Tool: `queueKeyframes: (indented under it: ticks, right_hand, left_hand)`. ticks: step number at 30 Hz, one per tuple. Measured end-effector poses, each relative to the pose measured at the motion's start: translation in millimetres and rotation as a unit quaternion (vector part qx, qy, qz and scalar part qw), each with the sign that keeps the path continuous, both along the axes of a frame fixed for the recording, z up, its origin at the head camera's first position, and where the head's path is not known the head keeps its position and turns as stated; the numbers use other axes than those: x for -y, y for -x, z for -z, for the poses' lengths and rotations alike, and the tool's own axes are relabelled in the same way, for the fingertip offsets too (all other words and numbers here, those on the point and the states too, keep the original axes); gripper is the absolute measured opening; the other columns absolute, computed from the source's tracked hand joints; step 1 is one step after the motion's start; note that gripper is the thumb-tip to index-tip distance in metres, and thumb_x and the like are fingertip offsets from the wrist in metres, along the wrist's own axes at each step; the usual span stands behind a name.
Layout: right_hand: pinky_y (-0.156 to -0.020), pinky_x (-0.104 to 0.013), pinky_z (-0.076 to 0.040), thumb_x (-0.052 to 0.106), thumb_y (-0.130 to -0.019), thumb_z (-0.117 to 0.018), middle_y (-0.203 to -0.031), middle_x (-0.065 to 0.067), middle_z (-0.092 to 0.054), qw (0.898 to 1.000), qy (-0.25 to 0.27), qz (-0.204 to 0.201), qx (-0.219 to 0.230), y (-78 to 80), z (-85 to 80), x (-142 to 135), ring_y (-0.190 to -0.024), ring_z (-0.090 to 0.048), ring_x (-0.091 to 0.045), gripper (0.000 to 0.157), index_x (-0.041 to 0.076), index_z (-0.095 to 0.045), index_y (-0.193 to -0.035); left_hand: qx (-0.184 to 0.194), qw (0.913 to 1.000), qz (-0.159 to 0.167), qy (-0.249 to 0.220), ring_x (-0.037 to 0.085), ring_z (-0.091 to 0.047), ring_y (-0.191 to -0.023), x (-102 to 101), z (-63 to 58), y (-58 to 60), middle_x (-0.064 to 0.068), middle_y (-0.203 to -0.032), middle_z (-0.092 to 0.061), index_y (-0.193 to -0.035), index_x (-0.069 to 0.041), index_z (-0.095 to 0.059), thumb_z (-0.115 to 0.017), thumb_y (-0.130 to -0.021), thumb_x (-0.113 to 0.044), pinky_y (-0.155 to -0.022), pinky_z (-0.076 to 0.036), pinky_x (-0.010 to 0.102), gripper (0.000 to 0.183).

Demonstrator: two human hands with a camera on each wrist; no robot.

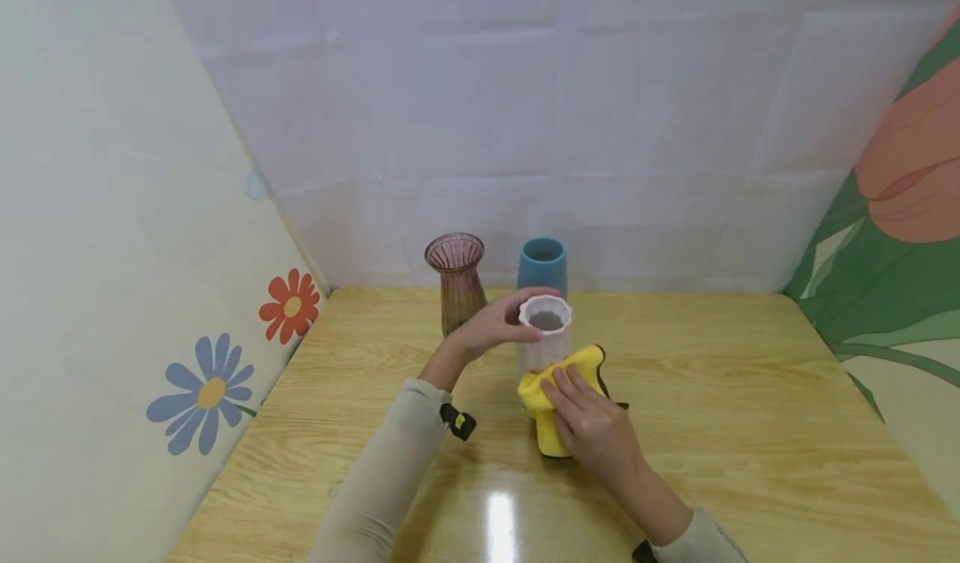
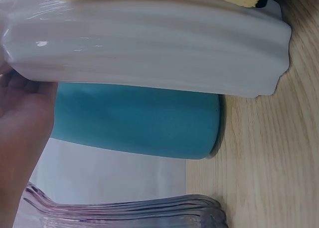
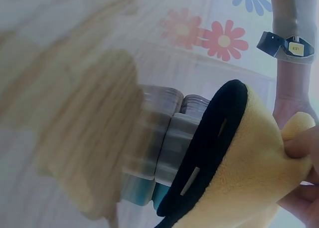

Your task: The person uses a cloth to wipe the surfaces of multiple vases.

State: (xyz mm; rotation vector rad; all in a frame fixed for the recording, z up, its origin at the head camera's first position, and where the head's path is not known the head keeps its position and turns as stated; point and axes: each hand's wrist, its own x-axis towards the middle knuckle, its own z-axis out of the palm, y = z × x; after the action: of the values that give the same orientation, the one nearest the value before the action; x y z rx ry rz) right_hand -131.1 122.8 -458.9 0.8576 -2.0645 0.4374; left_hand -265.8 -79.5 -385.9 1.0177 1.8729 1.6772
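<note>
A white fluted vase (image 1: 551, 349) stands roughly upright in the middle of the table, its ribbed side filling the top of the left wrist view. My left hand (image 1: 498, 325) grips it near the scalloped rim, thumb in front and fingers behind. Lower down, my right hand (image 1: 596, 429) holds a yellow cloth (image 1: 551, 436) with dark edging against the vase's front right side. The right wrist view shows thumb and fingers pinching the cloth's plush fabric (image 3: 254, 158). The cloth covers the lower part of the vase in the head view.
Directly behind the white vase is a blue vase (image 1: 531, 275), partly hidden. To its left stands a purple ribbed glass vase (image 1: 461, 296) with a flared mouth, close to my left forearm. A white wall covering (image 1: 637, 171) rises at the wooden table's (image 1: 735, 429) back edge.
</note>
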Motion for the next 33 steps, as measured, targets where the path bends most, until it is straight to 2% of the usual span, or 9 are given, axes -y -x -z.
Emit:
queueKeyframes:
  ticks: [6, 12, 15, 19, 26, 30, 33]
  right_hand:
    - [-0.081, -0.044, -0.059, 0.006, -0.079, -0.078, -0.115, -0.022, -0.071, 1.000, -0.003, -0.005, 0.019, -3.2, -1.3, 0.0, -0.104, -0.071, -0.040, 0.039, 0.000, -0.073, -0.117]
    - [-0.081, -0.044, -0.059, 0.004, -0.074, -0.082, -0.113, -0.023, -0.071, 1.000, -0.014, -0.007, 0.025, -4.2, -0.4, 0.2, -0.103, -0.071, -0.041, 0.044, -0.001, -0.073, -0.116]
    - [-0.079, -0.043, -0.059, 0.004, -0.072, -0.084, -0.111, -0.023, -0.072, 1.000, -0.022, -0.005, 0.022, -4.1, 1.2, 0.4, -0.101, -0.072, -0.041, 0.043, 0.000, -0.074, -0.114]
    - [-0.077, -0.043, -0.060, 0.004, -0.072, -0.085, -0.108, -0.023, -0.073, 0.999, -0.027, -0.004, 0.028, -4.6, 3.1, 0.7, -0.098, -0.072, -0.041, 0.040, 0.000, -0.075, -0.111]
    - [-0.075, -0.043, -0.060, 0.005, -0.074, -0.083, -0.106, -0.020, -0.075, 0.998, -0.034, -0.002, 0.060, -6.8, -0.3, 0.3, -0.096, -0.073, -0.038, 0.035, 0.002, -0.077, -0.108]
    - [-0.076, -0.043, -0.060, 0.004, -0.073, -0.082, -0.107, -0.015, -0.076, 0.995, -0.026, -0.014, 0.095, -9.1, -6.8, -3.4, -0.098, -0.074, -0.033, 0.034, 0.006, -0.078, -0.107]
    - [-0.078, -0.041, -0.060, 0.003, -0.073, -0.081, -0.107, -0.011, -0.076, 0.995, -0.011, -0.023, 0.098, -11.9, -14.0, -9.6, -0.098, -0.074, -0.027, 0.034, 0.008, -0.079, -0.108]
  left_hand:
    - [0.000, 1.0000, 0.004, 0.000, 0.022, -0.057, -0.123, 0.3, -1.2, 0.0, 0.016, -0.140, -0.056, -0.152, -0.008, -0.042, -0.082, -0.081, -0.049, -0.100, -0.050, 0.041, 0.091]
    - [0.000, 1.0000, 0.007, -0.001, 0.023, -0.057, -0.123, 1.0, -2.1, -0.9, 0.015, -0.139, -0.057, -0.152, -0.009, -0.043, -0.080, -0.086, -0.037, -0.100, -0.050, 0.042, 0.080]
    - [-0.001, 1.0000, 0.008, -0.003, 0.023, -0.057, -0.123, 1.2, -1.8, -0.9, 0.015, -0.139, -0.057, -0.152, -0.008, -0.043, -0.079, -0.087, -0.035, -0.100, -0.050, 0.042, 0.079]
    - [0.001, 0.9999, 0.010, -0.003, 0.023, -0.058, -0.123, 1.3, -0.3, 0.3, 0.015, -0.139, -0.057, -0.152, -0.009, -0.043, -0.081, -0.084, -0.042, -0.100, -0.050, 0.042, 0.084]
    - [0.009, 0.9999, 0.010, 0.006, 0.024, -0.056, -0.125, 3.6, -0.6, 2.5, 0.013, -0.141, -0.055, -0.153, -0.011, -0.043, -0.083, -0.081, -0.049, -0.102, -0.048, 0.042, 0.091]
    - [0.014, 0.9996, 0.024, 0.005, 0.023, -0.053, -0.129, 6.1, -3.8, 3.9, 0.013, -0.145, -0.052, -0.155, -0.012, -0.039, -0.082, -0.083, -0.045, -0.105, -0.045, 0.043, 0.090]
    - [0.022, 0.9981, 0.052, -0.023, 0.024, -0.048, -0.135, 7.3, -4.2, 4.7, 0.013, -0.153, -0.046, -0.159, -0.012, -0.032, -0.079, -0.088, -0.035, -0.110, -0.042, 0.043, 0.088]
